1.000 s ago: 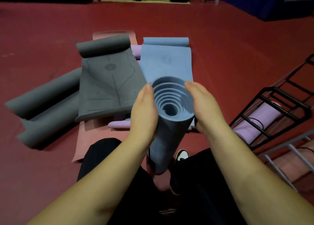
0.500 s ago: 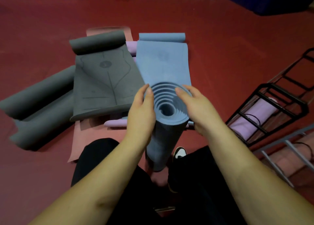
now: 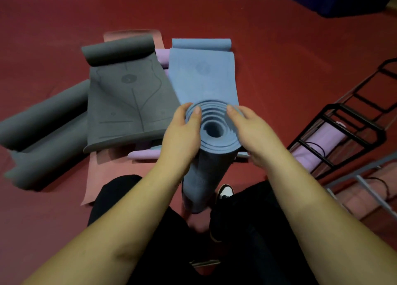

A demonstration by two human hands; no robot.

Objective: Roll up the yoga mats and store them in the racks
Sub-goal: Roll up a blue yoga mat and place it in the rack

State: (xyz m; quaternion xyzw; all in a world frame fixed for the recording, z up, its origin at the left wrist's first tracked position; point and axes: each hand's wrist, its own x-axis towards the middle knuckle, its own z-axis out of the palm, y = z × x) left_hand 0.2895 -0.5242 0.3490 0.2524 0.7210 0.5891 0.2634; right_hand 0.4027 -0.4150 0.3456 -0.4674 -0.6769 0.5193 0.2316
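Blue roll (image 3: 211, 155) stood upright on the floor (image 3: 290, 48) between the knees, near the black rack (image 3: 343, 138). Left hand (image 3: 182, 138) curled round its left side, fingertip on the top rim; right hand (image 3: 253, 132) grasping the right side, fingers laid over the stepped layers. Since a second ago: telescoped coils pressed flatter, centre hole narrower. Judged: end being squared off, roll nearly fit for racking. Beyond the roll, grey mat (image 3: 129, 104) and blue mat (image 3: 202, 74) left only part-rolled.
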